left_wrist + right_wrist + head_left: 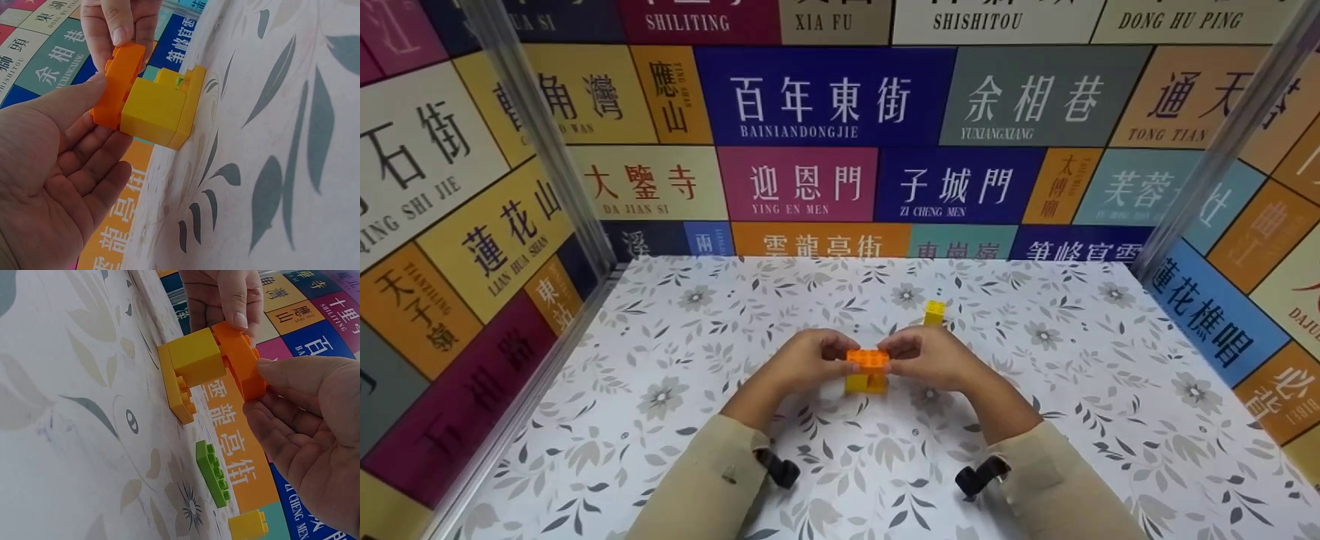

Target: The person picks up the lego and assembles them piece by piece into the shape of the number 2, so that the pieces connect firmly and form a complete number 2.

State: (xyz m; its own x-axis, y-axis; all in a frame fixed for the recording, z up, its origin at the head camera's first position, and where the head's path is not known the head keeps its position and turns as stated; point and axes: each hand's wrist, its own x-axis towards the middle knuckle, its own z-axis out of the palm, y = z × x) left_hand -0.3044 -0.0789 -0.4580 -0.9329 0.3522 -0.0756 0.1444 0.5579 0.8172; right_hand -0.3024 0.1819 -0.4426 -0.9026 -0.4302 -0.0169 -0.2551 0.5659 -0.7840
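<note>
An orange toy building brick [868,361] lies across the top of a yellow block [153,109], which stands on a flatter yellow brick [171,385] on the table. My left hand [808,361] pinches one end of the orange brick between thumb and fingers. At its other end, my right hand [936,358] grips it the same way. In the right wrist view the orange brick overhangs the block on my right hand's side, and I cannot tell whether it is fully seated. Studs show on the bare end of the flatter brick.
Beyond my right hand stands a yellow brick piece [934,312]. The right wrist view also shows a green brick [211,473] lying nearby. A flower-patterned cloth [675,465] covers the table, and panels with printed signs [825,97] enclose its back and sides.
</note>
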